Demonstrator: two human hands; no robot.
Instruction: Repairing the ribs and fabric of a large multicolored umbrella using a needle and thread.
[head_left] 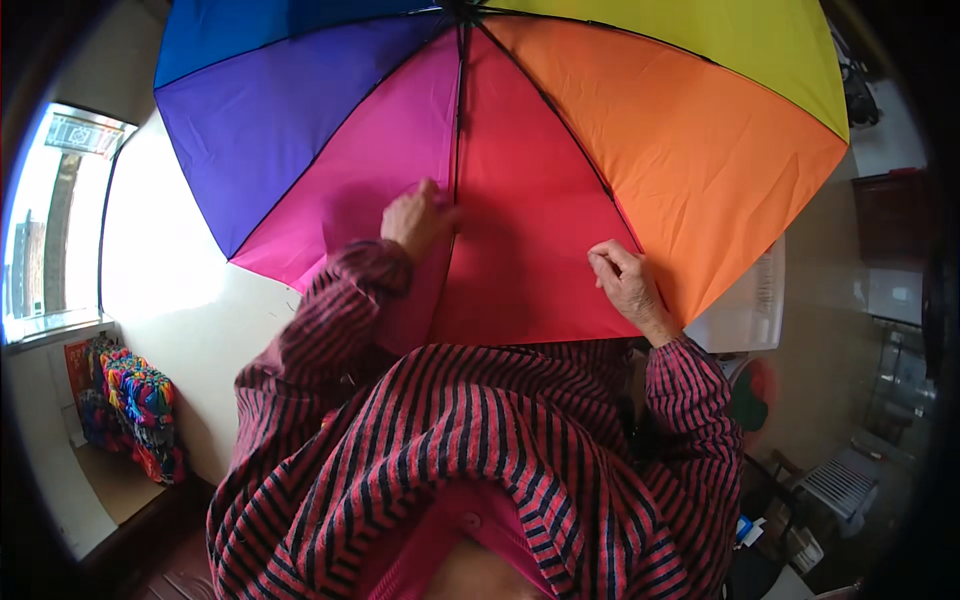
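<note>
Nearest, two striped sleeves [480, 440] rise from the lower edge. Left hand [418, 218] is curled, fingertips pinching the umbrella [520, 160] fabric along the rib between the pink and red panels. Right hand [626, 280] is closed, pinching the red panel's edge. One open umbrella spreads beyond both hands; six coloured panels are visible, its top cut off, handle hidden. A white container [745, 310] right of the right hand is partly covered.

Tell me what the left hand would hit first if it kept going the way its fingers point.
The left hand already rests on the open rainbow umbrella, fingers pointing up-right along the rib between the pink and red panels. It would likely slide along that fabric toward the centre; depth is unclear.
</note>
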